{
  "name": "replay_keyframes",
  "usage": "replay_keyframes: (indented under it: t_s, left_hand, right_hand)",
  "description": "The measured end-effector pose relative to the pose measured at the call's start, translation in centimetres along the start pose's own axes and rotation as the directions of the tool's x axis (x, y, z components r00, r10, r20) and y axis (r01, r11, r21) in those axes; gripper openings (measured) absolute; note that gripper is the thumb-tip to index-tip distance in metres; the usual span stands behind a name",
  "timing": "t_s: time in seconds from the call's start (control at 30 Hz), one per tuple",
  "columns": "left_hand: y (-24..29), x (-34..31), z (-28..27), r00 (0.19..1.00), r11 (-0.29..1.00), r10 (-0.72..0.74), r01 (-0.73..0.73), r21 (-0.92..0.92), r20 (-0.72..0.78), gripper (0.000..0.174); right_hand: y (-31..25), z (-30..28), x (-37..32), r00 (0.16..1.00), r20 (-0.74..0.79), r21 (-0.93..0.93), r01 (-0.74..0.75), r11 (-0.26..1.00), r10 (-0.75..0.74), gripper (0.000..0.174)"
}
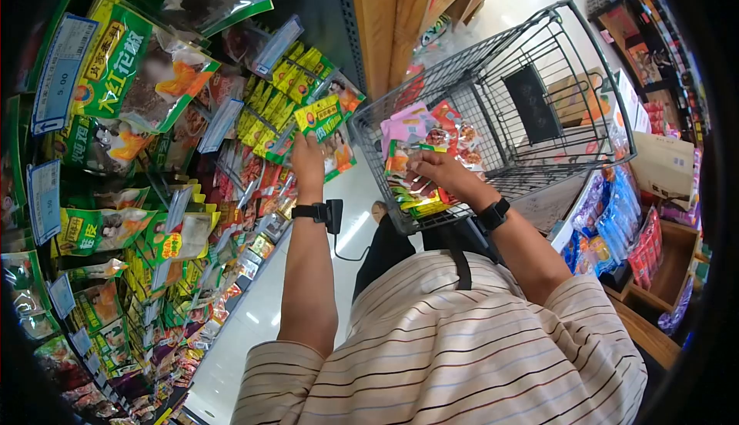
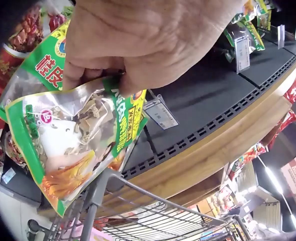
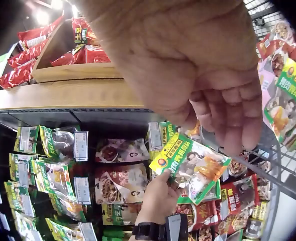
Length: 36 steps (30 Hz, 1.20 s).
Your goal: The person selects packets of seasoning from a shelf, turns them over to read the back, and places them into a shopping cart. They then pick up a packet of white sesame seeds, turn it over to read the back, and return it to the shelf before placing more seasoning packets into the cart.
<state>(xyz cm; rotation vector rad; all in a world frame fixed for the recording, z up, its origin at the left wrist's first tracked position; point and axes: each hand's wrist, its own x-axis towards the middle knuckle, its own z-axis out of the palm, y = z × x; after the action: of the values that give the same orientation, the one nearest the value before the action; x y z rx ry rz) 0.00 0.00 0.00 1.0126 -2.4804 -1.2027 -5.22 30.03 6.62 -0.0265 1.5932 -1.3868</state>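
Note:
My left hand (image 1: pixel 308 165) pinches the top edge of a clear-windowed spice packet (image 2: pixel 77 135) with a green and yellow border. This packet hangs in front of the shelf, close to the cart's near side. Behind it in the left wrist view is another green packet (image 2: pixel 45 70). My right hand (image 1: pixel 446 175) is over the near end of the wire shopping cart (image 1: pixel 531 104), beside packets in it. Its fingers (image 3: pixel 230 118) are loosely bent, with nothing between them in the right wrist view. A green and yellow packet (image 3: pixel 289 98) and pink packets (image 1: pixel 408 126) lie in the cart.
Hooks of green and yellow spice packets (image 1: pixel 138 71) with price tags (image 1: pixel 65 75) fill the left side. A wooden post (image 1: pixel 377 25) stands beyond the cart. Blue bags (image 1: pixel 616 213), red bags (image 1: pixel 645 248) and a cardboard box (image 1: pixel 663 165) are at the right.

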Motion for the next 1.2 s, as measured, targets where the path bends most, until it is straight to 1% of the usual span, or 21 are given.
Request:
replay_keyframes:
  t_s: [0.07,0.1,0.17,0.27,0.37,0.47,0.57,0.67,0.77,0.87,0.97,1.07,1.17,1.2]
  left_hand:
    - [0.9,0.2,-0.1,0.999,0.998,-0.031,0.032,-0.062,0.017,0.036]
    - [0.7,0.4,1.4,0.999,0.995,-0.037,0.039,-0.088,0.018,0.036]
    - [-1.0,1.5,2.2,1.000,0.994,-0.028,0.028,-0.104,-0.008,0.036]
    - [-2.7,3.4,3.7,0.999,0.999,-0.030,0.030,-0.017,-0.044,0.035]
    - [-3.9,4.2,4.6,0.997,0.998,-0.041,0.038,-0.057,-0.060,0.034]
    - [-1.0,3.6,3.4,0.989,0.976,-0.146,0.144,-0.164,0.001,0.033]
    - [-3.3,4.9,4.9,0.990,0.976,-0.003,-0.028,-0.217,-0.139,0.031]
    - [-4.9,5.4,5.3,0.997,0.972,-0.024,0.007,-0.236,-0.069,0.029]
    - [-0.6,2.6,3.5,0.992,0.865,-0.118,0.125,-0.487,0.045,0.032]
    - [-2.3,3.3,5.5,0.994,0.753,-0.096,0.041,-0.657,-0.047,0.026]
    - [0.2,2.8,5.3,0.968,0.570,-0.252,0.146,-0.808,-0.003,0.027]
    - [-0.2,3.6,5.3,0.978,0.553,-0.208,0.139,-0.821,0.025,0.027]
    - [0.0,4.5,6.2,0.946,0.533,-0.315,0.111,-0.839,-0.075,0.024]
    - [0.4,4.4,6.0,0.947,0.504,-0.317,0.126,-0.855,-0.048,0.022]
  right_hand:
    - [0.3,-0.2,-0.5,1.000,0.001,-0.011,-0.002,1.000,0.002,0.026]
    - [0.6,-1.2,-0.8,1.000,-0.003,-0.017,-0.029,0.999,0.029,0.026]
    - [1.2,-1.1,-0.5,0.999,0.019,-0.005,-0.048,0.999,0.048,0.026]
    - [0.8,-1.0,-0.7,0.999,0.000,0.005,-0.045,0.999,0.045,0.026]
    - [1.3,-1.4,-0.5,0.998,0.002,0.034,-0.066,0.997,0.066,0.027]
    - [1.7,-1.7,-0.3,0.998,-0.004,0.018,-0.068,0.998,0.068,0.027]
    - [1.7,-1.8,-0.2,0.997,-0.002,0.029,-0.076,0.997,0.076,0.027]
    - [1.5,-1.8,-0.1,0.994,-0.006,0.031,-0.108,0.994,0.108,0.027]
    - [1.8,-1.9,0.0,0.995,-0.003,0.017,-0.098,0.995,0.098,0.027]
    - [1.6,-1.7,-0.2,0.995,0.002,-0.004,-0.103,0.995,0.103,0.026]
    - [1.6,-1.6,-0.4,0.995,0.020,0.006,-0.095,0.995,0.095,0.025]
    - [2.0,-1.8,-0.3,0.994,0.014,-0.020,-0.105,0.994,0.105,0.027]
    - [1.9,-1.8,-0.5,0.989,0.005,-0.033,-0.146,0.989,0.146,0.029]
    - [2.0,-1.9,-0.5,0.986,0.006,-0.035,-0.167,0.985,0.167,0.029]
